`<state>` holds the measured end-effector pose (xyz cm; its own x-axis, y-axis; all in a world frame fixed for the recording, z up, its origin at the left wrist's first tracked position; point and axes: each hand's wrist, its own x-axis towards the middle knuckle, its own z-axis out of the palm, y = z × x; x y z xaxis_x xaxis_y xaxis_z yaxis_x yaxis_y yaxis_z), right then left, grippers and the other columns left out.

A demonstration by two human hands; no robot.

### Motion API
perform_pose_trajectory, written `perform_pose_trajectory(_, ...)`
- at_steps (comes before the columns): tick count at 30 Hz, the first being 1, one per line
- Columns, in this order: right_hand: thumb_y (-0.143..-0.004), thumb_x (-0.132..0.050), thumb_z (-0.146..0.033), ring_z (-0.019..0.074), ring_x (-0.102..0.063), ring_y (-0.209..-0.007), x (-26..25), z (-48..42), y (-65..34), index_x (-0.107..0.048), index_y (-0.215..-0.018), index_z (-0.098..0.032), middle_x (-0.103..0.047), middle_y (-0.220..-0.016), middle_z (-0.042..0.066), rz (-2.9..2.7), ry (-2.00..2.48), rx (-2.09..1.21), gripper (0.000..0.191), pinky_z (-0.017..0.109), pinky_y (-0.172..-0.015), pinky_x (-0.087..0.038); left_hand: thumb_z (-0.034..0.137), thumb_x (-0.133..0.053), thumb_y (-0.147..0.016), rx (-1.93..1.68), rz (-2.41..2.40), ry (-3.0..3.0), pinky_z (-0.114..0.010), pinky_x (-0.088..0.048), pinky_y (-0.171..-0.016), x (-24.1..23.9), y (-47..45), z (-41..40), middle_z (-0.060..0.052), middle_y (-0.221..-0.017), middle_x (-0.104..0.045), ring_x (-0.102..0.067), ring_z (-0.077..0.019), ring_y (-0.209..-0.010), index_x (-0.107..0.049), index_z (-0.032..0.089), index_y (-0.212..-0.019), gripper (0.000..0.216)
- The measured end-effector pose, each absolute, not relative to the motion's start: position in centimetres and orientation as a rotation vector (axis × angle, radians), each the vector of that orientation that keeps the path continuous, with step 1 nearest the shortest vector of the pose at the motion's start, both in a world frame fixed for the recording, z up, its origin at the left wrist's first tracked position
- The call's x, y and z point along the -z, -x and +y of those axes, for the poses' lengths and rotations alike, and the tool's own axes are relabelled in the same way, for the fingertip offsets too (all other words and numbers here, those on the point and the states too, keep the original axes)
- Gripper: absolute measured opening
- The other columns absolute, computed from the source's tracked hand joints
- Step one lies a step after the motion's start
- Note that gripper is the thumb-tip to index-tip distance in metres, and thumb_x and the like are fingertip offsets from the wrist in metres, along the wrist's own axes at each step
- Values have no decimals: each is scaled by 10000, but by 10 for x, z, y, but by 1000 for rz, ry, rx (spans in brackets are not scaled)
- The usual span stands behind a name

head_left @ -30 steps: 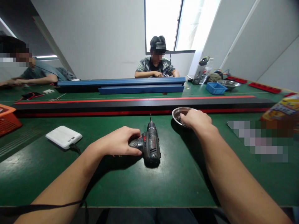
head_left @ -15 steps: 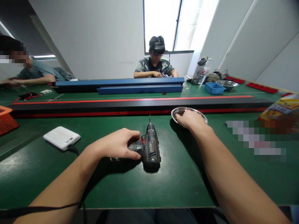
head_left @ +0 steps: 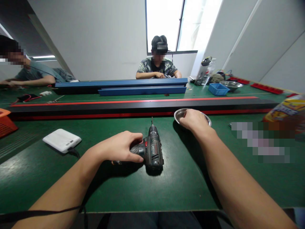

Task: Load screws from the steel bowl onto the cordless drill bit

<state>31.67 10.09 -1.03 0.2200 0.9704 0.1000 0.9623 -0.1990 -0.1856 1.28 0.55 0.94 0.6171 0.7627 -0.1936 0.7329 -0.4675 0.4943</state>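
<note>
A black cordless drill (head_left: pixel 154 152) lies on its side on the green table, its bit pointing away from me. My left hand (head_left: pixel 125 147) is wrapped around the drill's grip, with the thumb near its body. Farther off to the right, my right hand (head_left: pixel 194 119) reaches down into a shallow metal bowl (head_left: pixel 209 122). The fingertips there are bent and hidden by the hand, so whatever they pinch inside the bowl cannot be made out.
A white power bank (head_left: pixel 62 140) with a black cable lies at left, near an orange basket (head_left: pixel 8 124). A long black and red bar (head_left: pixel 107 108) crosses behind the drill. Blue rails (head_left: pixel 143 91), a blue bin (head_left: pixel 218 89) and a snack bag (head_left: pixel 288 111) are around. Two people sit beyond.
My right hand's fingers have curled in more over the bowl. The left hand and the drill stay in place; the view has shifted very slightly.
</note>
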Motion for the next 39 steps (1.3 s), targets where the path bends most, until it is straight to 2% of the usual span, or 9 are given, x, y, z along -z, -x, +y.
perform_pose_trajectory(6,-852,-662,-213,383,-736,-1100,12,100,-318,-791,-1148,-114,-741,-1163,260,-1874,2222,-22,337,444,-942,-556,496,-819,-769,-79,1174,-2301,-268,-389,-620,-8,-12,5,59,-816,-631,-580,-152,-721,-590,231,-920,382)
perform_pose_trajectory(10,-869,-610,-131,359,-748,-1088,9,100,-317,-805,-1112,-139,-779,-1098,220,-1892,2230,-79,312,420,-937,-547,511,-818,-765,-77,1186,-2311,-273,-386,-620,-8,-13,5,55,-811,-630,-578,-156,-718,-587,230,-909,392)
perform_pose_trajectory(21,-958,-569,-220,324,-742,-1007,6,98,-310,-796,-1111,-178,-790,-1047,172,-1834,2044,153,277,408,-937,-510,514,-812,-763,-85,1182,-2310,-280,-385,-609,-9,-13,5,52,-807,-635,-580,-156,-709,-601,229,-916,386)
perform_pose_trajectory(27,-994,-539,-208,299,-693,-1054,8,92,-293,-750,-1093,-178,-771,-1101,149,-1826,1645,204,235,423,-1004,-455,541,-804,-761,-77,1174,-2319,-285,-380,-620,-8,-14,6,40,-815,-644,-586,-162,-718,-609,225,-925,406)
perform_pose_trajectory(33,-952,-618,-159,226,-702,-944,29,88,-264,-737,-1028,-190,-768,-1051,94,-1864,1217,-106,144,342,-906,-522,524,-801,-742,-87,1186,-2332,-283,-351,-595,-7,-15,7,38,-791,-629,-555,-153,-693,-608,214,-896,396)
perform_pose_trajectory(39,-956,-654,-154,207,-726,-964,52,87,-249,-755,-998,-199,-790,-1049,72,-1888,1174,-259,118,329,-938,-529,491,-818,-727,-66,1144,-2274,-270,-353,-576,-8,-14,6,57,-758,-583,-526,-137,-667,-582,216,-879,393)
